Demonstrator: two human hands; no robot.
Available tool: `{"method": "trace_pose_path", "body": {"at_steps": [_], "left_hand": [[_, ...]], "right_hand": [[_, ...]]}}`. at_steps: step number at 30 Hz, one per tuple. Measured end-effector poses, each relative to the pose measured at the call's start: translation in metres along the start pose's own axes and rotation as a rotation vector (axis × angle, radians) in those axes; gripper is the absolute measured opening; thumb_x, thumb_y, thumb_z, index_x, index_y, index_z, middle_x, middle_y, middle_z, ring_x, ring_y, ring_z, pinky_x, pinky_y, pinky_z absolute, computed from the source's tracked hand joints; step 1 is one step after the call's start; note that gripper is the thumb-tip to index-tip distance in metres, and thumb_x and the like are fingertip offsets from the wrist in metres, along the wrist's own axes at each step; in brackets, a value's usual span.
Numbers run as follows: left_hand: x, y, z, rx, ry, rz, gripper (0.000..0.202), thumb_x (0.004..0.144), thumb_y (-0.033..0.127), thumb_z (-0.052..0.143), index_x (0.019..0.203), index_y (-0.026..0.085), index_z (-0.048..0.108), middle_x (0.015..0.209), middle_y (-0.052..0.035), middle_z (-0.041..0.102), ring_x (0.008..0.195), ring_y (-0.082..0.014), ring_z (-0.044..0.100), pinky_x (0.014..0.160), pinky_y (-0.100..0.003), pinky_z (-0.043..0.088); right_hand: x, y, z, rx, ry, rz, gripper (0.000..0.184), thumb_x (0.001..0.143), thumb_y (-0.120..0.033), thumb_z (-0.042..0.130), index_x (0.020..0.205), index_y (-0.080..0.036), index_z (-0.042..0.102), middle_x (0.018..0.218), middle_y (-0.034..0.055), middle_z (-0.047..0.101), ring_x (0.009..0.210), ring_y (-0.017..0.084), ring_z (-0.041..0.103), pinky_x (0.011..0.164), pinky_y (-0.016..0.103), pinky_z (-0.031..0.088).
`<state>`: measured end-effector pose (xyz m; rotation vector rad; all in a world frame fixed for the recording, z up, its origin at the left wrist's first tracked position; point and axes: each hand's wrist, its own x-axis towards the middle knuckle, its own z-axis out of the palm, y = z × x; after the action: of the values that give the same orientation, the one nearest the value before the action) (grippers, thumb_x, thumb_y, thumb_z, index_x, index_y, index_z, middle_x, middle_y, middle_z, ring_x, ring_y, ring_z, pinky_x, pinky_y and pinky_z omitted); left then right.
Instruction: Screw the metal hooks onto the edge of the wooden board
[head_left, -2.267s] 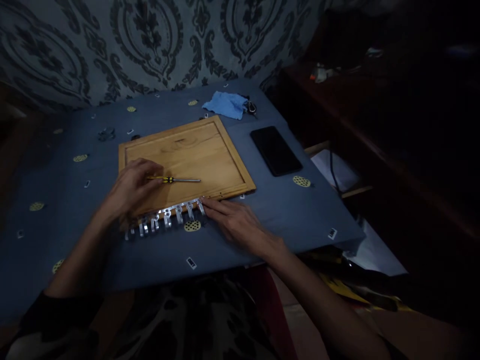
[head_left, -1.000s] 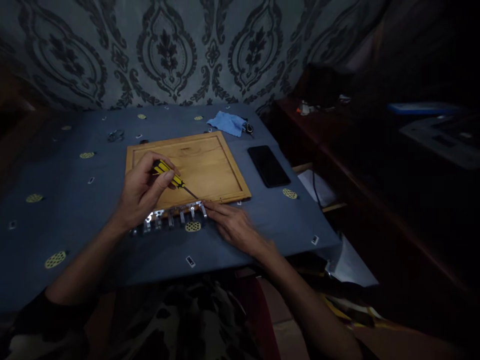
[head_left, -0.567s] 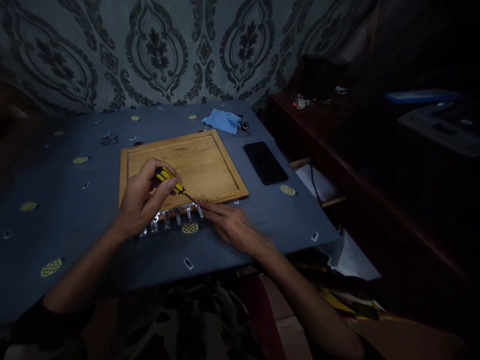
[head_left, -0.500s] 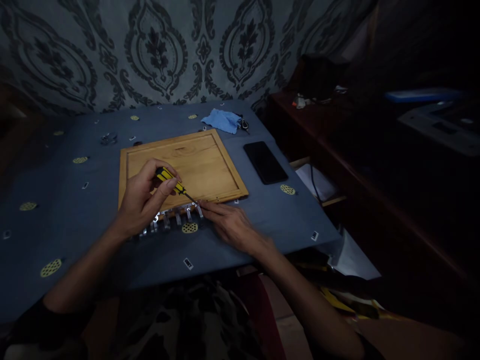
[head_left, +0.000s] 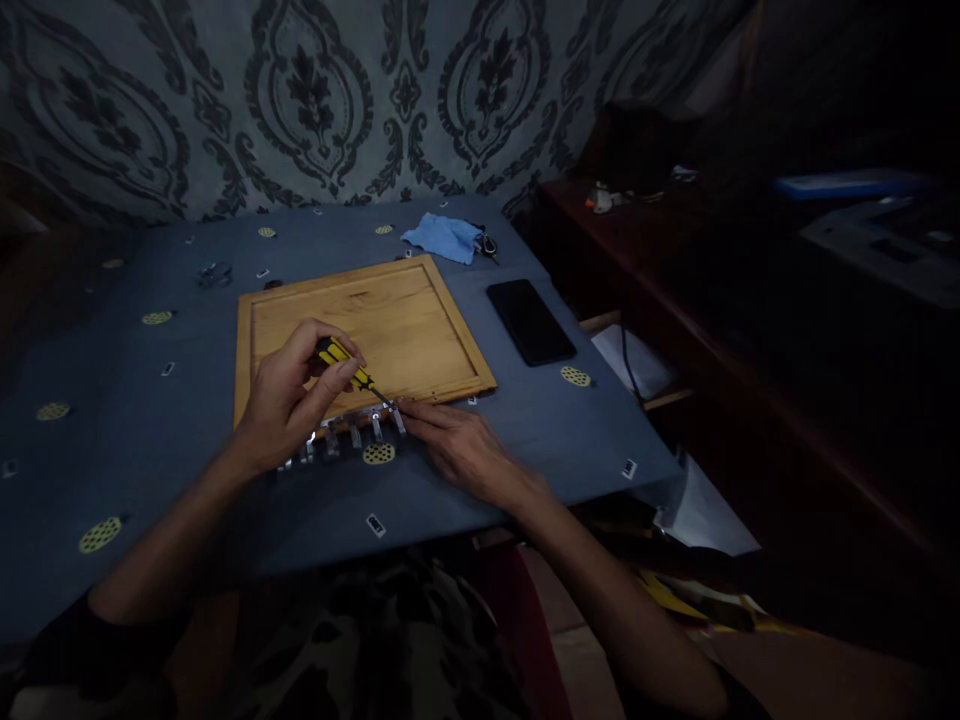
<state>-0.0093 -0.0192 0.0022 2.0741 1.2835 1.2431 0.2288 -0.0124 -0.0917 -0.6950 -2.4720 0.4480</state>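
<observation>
My left hand point(head_left: 289, 400) grips a yellow-and-black screwdriver point(head_left: 345, 365) by the handle, its tip angled down to the right end of a shiny metal hook rail point(head_left: 349, 432). The rail lies along the near edge of a wooden board point(head_left: 420, 320) on the blue-covered table. My right hand point(head_left: 454, 445) lies on the cloth with its fingertips pressed together against the rail's right end, just below the screwdriver tip. What those fingertips pinch, if anything, is too small and dark to see.
A black phone point(head_left: 531, 321) lies right of the board. A blue rag point(head_left: 444, 237) with keys beside it sits at the far edge. Small yellow discs point(head_left: 575, 376) dot the blue tablecloth point(head_left: 135, 420). A dark wooden shelf point(head_left: 675, 290) stands to the right, papers below.
My left hand picked the screwdriver up off the board and brought its tip down to the rail's right end. Over the last half second both hands stay nearly still.
</observation>
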Motion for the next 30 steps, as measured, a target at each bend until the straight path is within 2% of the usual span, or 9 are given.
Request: {"method": "trace_pose_path", "body": {"at_steps": [3,9,13,17,25,30], "left_hand": [[-0.0003,0.0001,0.0004,-0.003,-0.001,-0.001,0.017,0.098,0.036,0.062,0.099,0.019,0.061,0.088,-0.0016,0.065,0.071,-0.0114,0.066,0.063,-0.022,0.057],[0.0023,0.0045,-0.0008,0.057,-0.054,0.010,0.018,0.098,0.037,0.060,0.100,0.020,0.061,0.089,-0.0022,0.067,0.077,-0.0134,0.066,0.068,-0.025,0.057],[0.0053,0.0067,0.0005,0.048,-0.084,0.027,0.016,0.093,0.034,0.068,0.099,0.020,0.062,0.087,-0.0004,0.067,0.076,-0.0126,0.066,0.067,-0.023,0.056],[0.0060,0.0054,0.0029,0.042,-0.088,0.033,0.023,0.089,0.038,0.075,0.098,0.021,0.063,0.086,0.0005,0.066,0.076,-0.0124,0.066,0.066,-0.022,0.056],[0.0052,0.0015,0.0021,-0.010,-0.081,0.016,0.030,0.087,0.031,0.076,0.112,0.021,0.063,0.102,-0.0024,0.069,0.086,-0.0141,0.071,0.075,-0.025,0.061],[0.0056,-0.0023,0.0045,-0.105,-0.085,0.039,0.034,0.088,0.025,0.076,0.119,0.024,0.063,0.109,-0.0021,0.069,0.094,-0.0124,0.073,0.080,-0.022,0.062]], "right_hand": [[-0.0002,0.0004,0.0008,0.006,0.012,-0.009,0.054,0.088,0.002,0.050,0.138,-0.015,0.065,0.148,0.0115,0.063,0.131,0.024,0.066,0.105,0.041,0.061],[-0.0008,0.0012,0.0030,0.026,0.019,-0.006,0.061,0.085,0.005,0.054,0.140,-0.018,0.063,0.149,0.0094,0.062,0.132,0.024,0.065,0.106,0.041,0.060],[-0.0004,-0.0006,0.0012,-0.007,-0.002,0.004,0.058,0.087,0.004,0.051,0.140,-0.018,0.063,0.151,0.0081,0.061,0.135,0.021,0.062,0.107,0.037,0.059],[0.0004,-0.0024,-0.0010,-0.004,-0.004,0.010,0.058,0.087,0.004,0.050,0.139,-0.016,0.064,0.150,0.0096,0.061,0.135,0.023,0.062,0.108,0.039,0.058],[-0.0009,-0.0004,0.0028,-0.007,-0.020,0.032,0.061,0.085,0.005,0.053,0.139,-0.020,0.064,0.152,0.0080,0.059,0.134,0.023,0.064,0.107,0.042,0.060],[0.0001,-0.0015,0.0024,-0.038,-0.016,0.023,0.057,0.086,0.005,0.052,0.137,-0.020,0.065,0.152,0.0073,0.059,0.134,0.022,0.064,0.107,0.040,0.059]]}}
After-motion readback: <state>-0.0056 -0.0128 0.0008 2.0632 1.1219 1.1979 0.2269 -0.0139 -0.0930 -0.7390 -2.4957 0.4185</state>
